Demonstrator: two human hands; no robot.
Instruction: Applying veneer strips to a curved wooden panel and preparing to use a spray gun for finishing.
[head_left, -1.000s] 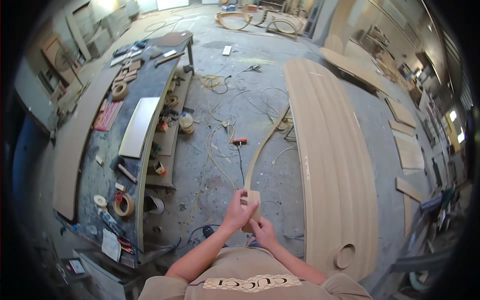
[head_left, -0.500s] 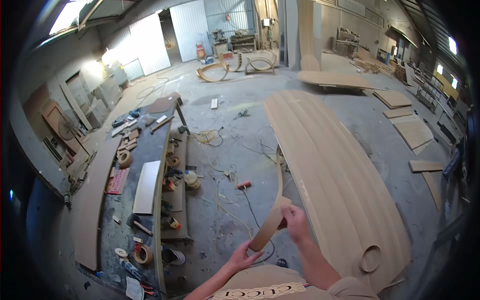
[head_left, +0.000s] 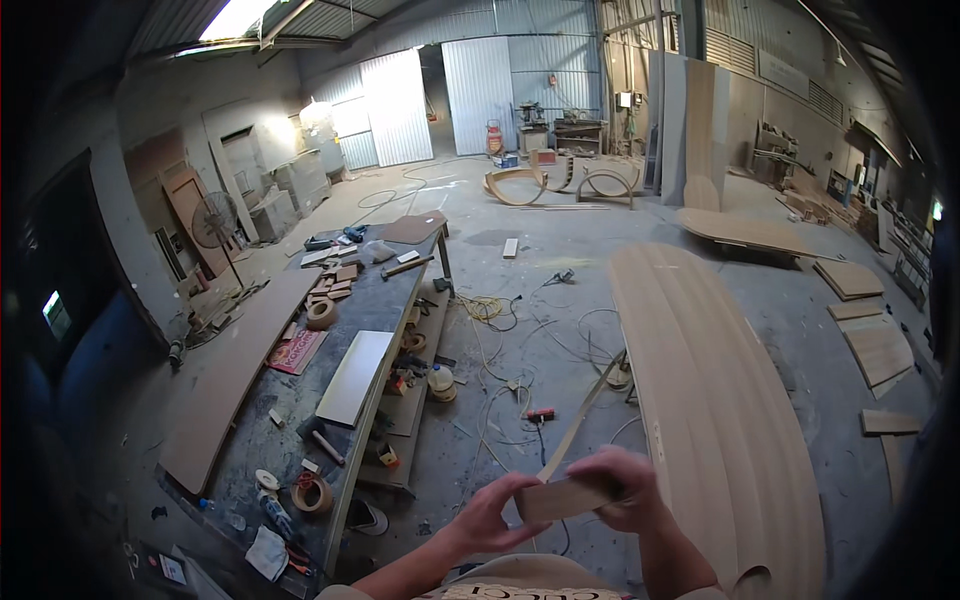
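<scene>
The concrete floor (head_left: 590, 285) is grey, stained and rough in finish. At right stands the large wood panel (head_left: 715, 420): pale grain, shallow lengthwise ridges, rounded far end. At left is the table (head_left: 350, 312), with a dark, scuffed top. A long brown board (head_left: 225, 410) with a smooth face lies along its left side; a glossy, pale rectangular sheet (head_left: 356, 378) lies near its right edge. The wood strip (head_left: 562, 502) is thin, flat and light brown. Its broad section is held near and centre, between both hands; a narrow length extends far and right toward the panel's left edge.

The left hand (head_left: 495, 515) holds the strip's left end, thumb and fingers across opposite edges. The right hand (head_left: 627, 490) holds its right end, fingers curled over it.

Edges and clearance: the panel's long left edge and the table's right edge bound an aisle of floor. Loose cables (head_left: 490, 308) cross this aisle. The held section is clear of both edges; the right hand is nearer the panel.
</scene>
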